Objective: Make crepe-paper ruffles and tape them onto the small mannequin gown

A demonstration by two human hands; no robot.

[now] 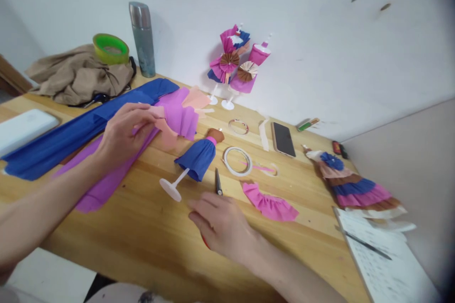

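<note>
My left hand [128, 128] is closed on a piece of peach paper [166, 133], above purple crepe paper [181, 116]. My right hand [220, 222] hovers low over the table near the front; something red [205, 241] shows beneath its fingers, mostly hidden. Between the hands a small dress form in a blue skirt [199, 157] lies tilted on the table, its white round base [170, 190] towards me. A black pen-like tool [218, 182] lies just beyond my right hand. To the right is a gathered pink paper strip [270, 202].
Tape rolls [237, 161], a phone [283, 139] and a notebook [384, 255] lie on the wooden table [142, 227]. Two dressed forms [229, 64] stand by the wall. Blue crepe paper [88, 125], brown cloth [78, 75] and a flask [142, 42] are at the left.
</note>
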